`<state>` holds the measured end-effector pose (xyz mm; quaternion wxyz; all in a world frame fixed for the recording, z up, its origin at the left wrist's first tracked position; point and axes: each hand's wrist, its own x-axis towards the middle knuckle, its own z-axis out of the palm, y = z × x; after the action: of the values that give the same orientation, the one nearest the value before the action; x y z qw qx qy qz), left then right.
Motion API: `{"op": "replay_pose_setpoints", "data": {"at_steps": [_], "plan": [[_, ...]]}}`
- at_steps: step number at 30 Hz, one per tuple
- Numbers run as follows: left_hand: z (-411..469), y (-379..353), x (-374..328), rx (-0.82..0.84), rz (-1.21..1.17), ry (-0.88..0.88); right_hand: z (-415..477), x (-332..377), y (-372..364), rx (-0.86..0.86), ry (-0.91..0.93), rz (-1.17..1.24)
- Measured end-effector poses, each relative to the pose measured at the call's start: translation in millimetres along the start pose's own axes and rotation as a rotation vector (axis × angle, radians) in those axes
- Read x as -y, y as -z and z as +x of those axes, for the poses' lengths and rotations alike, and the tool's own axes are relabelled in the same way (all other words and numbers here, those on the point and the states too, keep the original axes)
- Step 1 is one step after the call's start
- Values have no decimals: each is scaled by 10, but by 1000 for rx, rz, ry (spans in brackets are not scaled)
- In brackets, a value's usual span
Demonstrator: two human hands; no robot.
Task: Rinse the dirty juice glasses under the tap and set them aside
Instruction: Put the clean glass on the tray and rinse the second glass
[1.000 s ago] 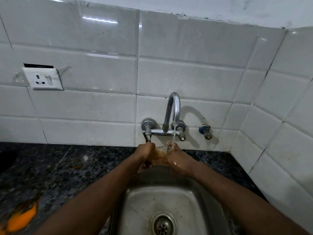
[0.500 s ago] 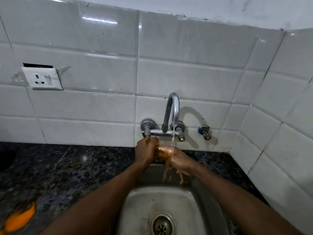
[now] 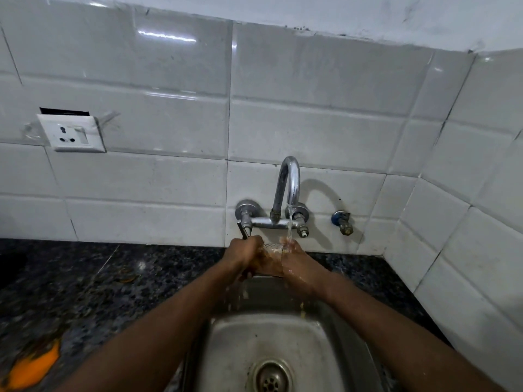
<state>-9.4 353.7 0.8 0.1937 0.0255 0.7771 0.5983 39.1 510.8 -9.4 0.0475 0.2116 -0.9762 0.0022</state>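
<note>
Over one sink, two hands grip one glass (under one running tap).

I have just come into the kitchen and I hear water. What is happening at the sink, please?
A person is rinsing a juice glass under the running tap. The left hand and the right hand both grip the glass, above the steel sink. The water stream lands at its rim beside the right hand, and drops fall from the hands into the sink. An orange spill lies on the dark counter at the left.
</note>
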Motion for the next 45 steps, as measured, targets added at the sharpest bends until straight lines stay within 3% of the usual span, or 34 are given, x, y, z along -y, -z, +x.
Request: {"op": "replay_pose_setpoints", "data": {"at_steps": [3,5,8,9,10,13,14,16,18,20,22,23,25,27,29,31,32,33,34,36,37,38,40,41,42,43,45], "plan": [[29,-81,33,-252,-109,-326,38,99,81,-18,-163,688],[28,-98,44,-336,-87,-343,62,87,90,-11,-139,625],[-1,-88,-29,-62,-183,70,16,-11,142,52,-89,211],[-14,-84,-23,-2,-178,117,-6,-27,131,25,-92,162],[-22,-88,-23,-6,-165,88,-14,-5,119,7,-113,213],[14,-134,30,-228,-109,-294,-4,124,175,39,-241,766],[16,-157,55,-275,-83,-352,12,148,172,46,-266,800],[93,-157,94,-300,-150,-174,12,159,142,-44,-283,552],[50,-147,47,-157,-305,173,36,197,138,-232,-296,291],[51,-167,16,-92,-376,287,48,277,153,-349,-367,525],[72,-218,25,-209,-355,177,95,303,181,-353,-492,901],[69,-254,33,-333,-308,35,135,313,203,-369,-572,1015],[15,-326,97,-485,-198,-347,224,314,199,-452,-760,1105],[-58,-377,106,-518,-60,-495,298,316,230,-611,-907,1018],[24,-338,35,-409,-79,-273,295,342,196,-728,-864,795],[31,-266,-65,-117,-198,77,241,347,146,-735,-753,630],[7,-259,-78,-56,-218,132,220,330,117,-731,-720,622],[-7,-276,-71,-90,-209,97,209,324,105,-742,-723,668],[6,-306,-29,-217,-169,-45,228,320,105,-767,-770,777],[-86,-349,72,-505,-38,-489,317,307,167,-784,-949,1065],[-132,-353,93,-555,0,-605,339,324,200,-776,-1001,1133],[-127,-327,74,-516,-32,-586,332,340,210,-778,-986,1060],[-72,-282,-39,-247,-238,-200,261,330,149,-809,-758,677],[-68,-250,-76,-75,-312,26,224,324,126,-813,-637,549],[-83,-266,-93,-13,-351,119,199,309,112,-818,-571,528],[-97,-301,-84,-60,-352,97,195,304,105,-836,-571,576],[-111,-352,-18,-396,-200,-305,265,303,119,-870,-802,945]]}}
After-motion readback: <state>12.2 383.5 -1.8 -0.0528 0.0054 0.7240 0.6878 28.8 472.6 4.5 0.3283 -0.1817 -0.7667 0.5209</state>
